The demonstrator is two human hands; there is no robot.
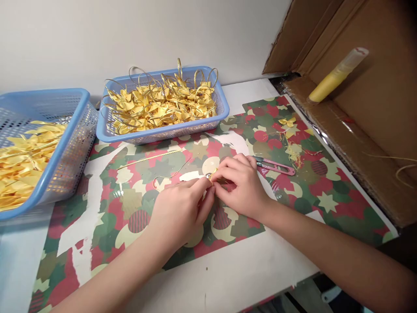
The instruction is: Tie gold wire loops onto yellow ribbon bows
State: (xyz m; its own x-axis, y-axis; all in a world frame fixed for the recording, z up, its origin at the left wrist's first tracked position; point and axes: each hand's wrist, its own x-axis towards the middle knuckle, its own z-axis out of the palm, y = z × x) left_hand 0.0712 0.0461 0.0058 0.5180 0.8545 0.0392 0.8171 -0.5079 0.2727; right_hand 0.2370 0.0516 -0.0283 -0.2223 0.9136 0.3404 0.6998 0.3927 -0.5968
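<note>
My left hand [182, 208] and my right hand [239, 184] meet over the middle of the patterned paper [130, 226]. Both have their fingers pinched on a small yellow ribbon piece [213, 174], mostly hidden by the fingertips. A thin gold cord [171, 176] curves on the paper left of my hands, and a straight gold cord [150, 159] lies behind it. Just right of my right hand rests a pink cutter tool [275, 166], its far end close to my fingers.
A blue basket [163, 128] of yellow bows with gold loops stands behind my hands. Another blue basket [61, 161] with yellow ribbon pieces is at left. Yellow scraps [293, 152] lie at right, near a cardboard wall [368, 100] with a yellow tube [337, 78].
</note>
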